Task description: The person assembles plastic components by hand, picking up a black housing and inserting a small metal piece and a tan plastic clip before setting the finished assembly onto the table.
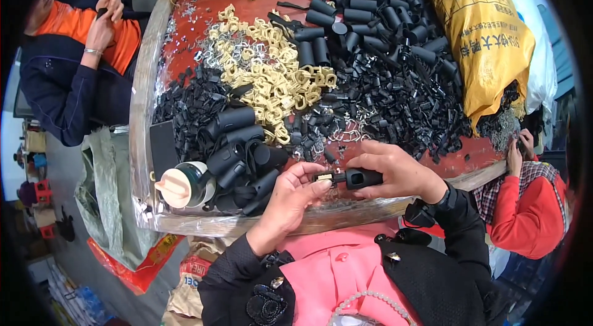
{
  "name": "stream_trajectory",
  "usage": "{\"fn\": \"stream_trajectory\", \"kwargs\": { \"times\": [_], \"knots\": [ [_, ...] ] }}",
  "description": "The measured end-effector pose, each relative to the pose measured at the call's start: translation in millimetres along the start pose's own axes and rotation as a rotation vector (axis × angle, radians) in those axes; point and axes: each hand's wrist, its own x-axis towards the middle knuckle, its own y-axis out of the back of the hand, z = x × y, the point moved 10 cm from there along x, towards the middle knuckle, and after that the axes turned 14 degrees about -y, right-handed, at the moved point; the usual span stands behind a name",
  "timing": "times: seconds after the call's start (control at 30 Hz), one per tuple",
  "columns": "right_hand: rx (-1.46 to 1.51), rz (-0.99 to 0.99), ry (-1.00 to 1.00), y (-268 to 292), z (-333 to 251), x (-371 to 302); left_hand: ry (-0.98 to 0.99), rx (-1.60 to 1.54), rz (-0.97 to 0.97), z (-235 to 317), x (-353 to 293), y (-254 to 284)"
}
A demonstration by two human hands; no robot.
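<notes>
Over the near edge of the table, my right hand (398,168) is closed round a hollow black plastic handle (363,178), with its open end facing left. My left hand (289,197) pinches a small black fitting with a cream plastic piece (325,176) on it. Fitting and handle meet end to end between the hands; whether they are joined I cannot tell. Just left of my left hand lie several black handles (231,144). Beyond my hands are heaps of small black parts (395,100), cream plastic rings (281,94) and metal hooks (244,48).
A wooden rim (210,225) edges the red tabletop (460,162). A cup with a cream lid (174,188) stands near its left corner. Many black handles (358,15) are piled at the back, beside a yellow sack (482,36). One person (80,60) sits left, another (528,208) right.
</notes>
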Motion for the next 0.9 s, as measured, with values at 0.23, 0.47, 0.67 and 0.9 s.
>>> {"fn": "stream_trajectory", "kwargs": {
  "times": [0.23,0.47,0.67,0.9],
  "knots": [
    [-0.048,-0.026,-0.081,-21,5,9,0.006,0.068,-0.005,-9,3,5],
    [-0.068,0.086,-0.061,-29,10,8,0.085,0.118,-0.027,-26,8,15],
    [0.013,0.064,-0.16,-36,24,8,0.033,0.198,-0.013,-25,9,10],
    [0.14,0.118,-0.164,-32,31,11,-0.124,0.261,-0.078,-18,7,2]
  ]
}}
